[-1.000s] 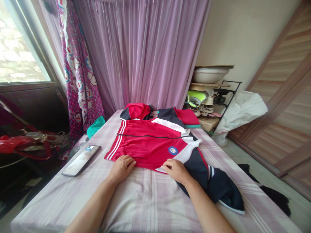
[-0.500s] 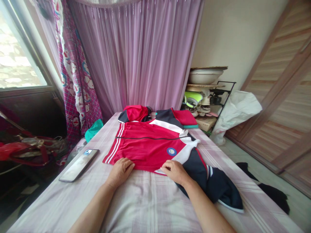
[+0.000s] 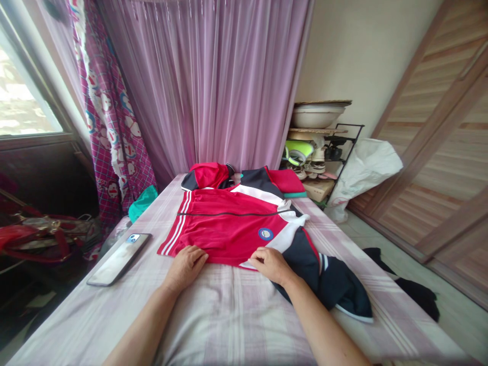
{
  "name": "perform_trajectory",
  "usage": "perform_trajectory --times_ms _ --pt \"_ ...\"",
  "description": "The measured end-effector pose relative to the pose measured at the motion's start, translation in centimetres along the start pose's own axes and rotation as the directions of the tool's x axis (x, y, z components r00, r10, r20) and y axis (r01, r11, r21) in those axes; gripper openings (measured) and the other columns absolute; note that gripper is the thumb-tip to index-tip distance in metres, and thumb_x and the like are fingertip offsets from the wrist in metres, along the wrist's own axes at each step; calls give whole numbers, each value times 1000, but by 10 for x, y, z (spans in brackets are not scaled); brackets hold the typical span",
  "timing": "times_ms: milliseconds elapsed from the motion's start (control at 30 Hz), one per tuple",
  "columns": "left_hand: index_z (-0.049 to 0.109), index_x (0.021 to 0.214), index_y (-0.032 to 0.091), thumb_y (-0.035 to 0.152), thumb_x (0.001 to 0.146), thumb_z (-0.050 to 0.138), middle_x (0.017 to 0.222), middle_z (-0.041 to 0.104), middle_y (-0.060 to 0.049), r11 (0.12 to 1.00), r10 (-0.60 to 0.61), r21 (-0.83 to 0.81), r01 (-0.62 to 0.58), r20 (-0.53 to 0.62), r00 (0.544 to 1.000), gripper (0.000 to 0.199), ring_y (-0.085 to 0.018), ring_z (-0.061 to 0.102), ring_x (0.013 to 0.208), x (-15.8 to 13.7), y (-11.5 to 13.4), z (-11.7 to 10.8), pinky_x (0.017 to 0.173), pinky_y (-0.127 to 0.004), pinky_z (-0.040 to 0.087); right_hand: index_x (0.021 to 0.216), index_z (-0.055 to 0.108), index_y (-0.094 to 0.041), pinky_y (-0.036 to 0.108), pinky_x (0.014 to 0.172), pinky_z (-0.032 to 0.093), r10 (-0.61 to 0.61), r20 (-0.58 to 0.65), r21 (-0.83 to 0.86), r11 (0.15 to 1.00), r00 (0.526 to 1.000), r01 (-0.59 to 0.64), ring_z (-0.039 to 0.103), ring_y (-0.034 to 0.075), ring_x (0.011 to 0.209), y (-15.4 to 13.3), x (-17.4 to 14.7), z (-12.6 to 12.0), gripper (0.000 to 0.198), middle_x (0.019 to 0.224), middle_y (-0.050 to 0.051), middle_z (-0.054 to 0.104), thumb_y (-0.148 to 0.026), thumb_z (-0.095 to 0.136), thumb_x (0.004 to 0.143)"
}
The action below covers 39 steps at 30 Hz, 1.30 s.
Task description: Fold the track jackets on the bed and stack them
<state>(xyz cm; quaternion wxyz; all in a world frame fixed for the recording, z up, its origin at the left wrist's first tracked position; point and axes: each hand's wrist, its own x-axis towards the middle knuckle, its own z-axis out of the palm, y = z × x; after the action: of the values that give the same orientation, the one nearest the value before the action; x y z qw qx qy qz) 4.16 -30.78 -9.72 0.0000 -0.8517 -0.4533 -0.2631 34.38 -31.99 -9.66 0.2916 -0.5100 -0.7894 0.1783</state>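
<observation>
A red, white and navy zip-up jacket [image 3: 224,234] lies spread sideways on the checked cloth, its zip running across it and a round blue badge on the chest. Its striped hem points left and its collar right. My left hand [image 3: 189,263] is closed on the near edge close to the hem, thumb against fingers. Further right, my right hand [image 3: 270,263] pinches the same edge where red meets white. The near navy sleeve [image 3: 345,287] stretches out to the right, partly behind my right forearm.
A phone [image 3: 119,259] lies on the left of the checked cloth [image 3: 213,315]. Behind the jacket sit a bunched red and navy garment [image 3: 209,175] and a folded red one [image 3: 285,182]. A shoe rack [image 3: 348,147] and white sack [image 3: 368,173] stand beyond the right edge.
The whole view has shifted slightly, so everything sits a little further left in the picture. Both hands keep the same hold on the jacket, which lies as before.
</observation>
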Motion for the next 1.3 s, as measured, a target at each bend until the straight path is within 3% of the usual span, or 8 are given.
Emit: perform_trajectory --times_ms 1300 --pt "64 75 20 36 100 40 74 66 -4 1000 -7 -2 7 21 1000 38 -17 61 72 0 0 -1 70 -29 44 70 74 -23 25 68 41 7 16 -44 999 1000 -6 60 14 68 1 0 -1 21 72 2 70 -26 60 85"
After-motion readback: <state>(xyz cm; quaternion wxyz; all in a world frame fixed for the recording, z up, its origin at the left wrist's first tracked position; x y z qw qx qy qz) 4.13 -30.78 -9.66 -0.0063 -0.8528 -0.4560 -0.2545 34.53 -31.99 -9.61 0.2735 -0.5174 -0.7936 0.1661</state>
